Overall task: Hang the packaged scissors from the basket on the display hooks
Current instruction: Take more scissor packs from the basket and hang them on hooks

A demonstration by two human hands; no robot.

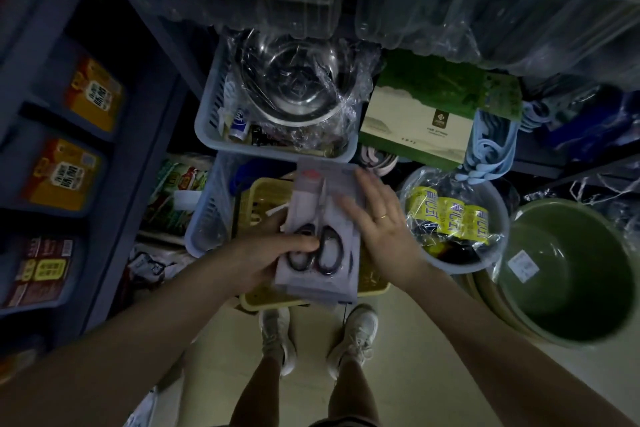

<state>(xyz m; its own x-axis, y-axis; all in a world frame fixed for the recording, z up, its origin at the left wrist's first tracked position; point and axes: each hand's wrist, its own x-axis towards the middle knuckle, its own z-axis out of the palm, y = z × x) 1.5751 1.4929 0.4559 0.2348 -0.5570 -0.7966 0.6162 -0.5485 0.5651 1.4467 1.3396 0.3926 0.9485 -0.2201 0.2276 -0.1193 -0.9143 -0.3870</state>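
Observation:
A stack of packaged scissors (323, 218), black-handled on pale grey cards, is held flat above a yellow basket (263, 300) on the floor. My left hand (273, 250) grips the stack's lower left edge, thumb across the black handles. My right hand (377, 218) lies flat against the stack's right side, fingers spread over the top card. The basket's inside is mostly hidden under the cards. No display hooks are visible in this view.
A pale blue crate (207, 218) stands left of the basket, another blue crate (214, 121) with a wrapped steel bowl behind it. A clear tub with yellow rolls (450, 215) and green buckets (568, 274) sit on the right. Dark shelving lines the left.

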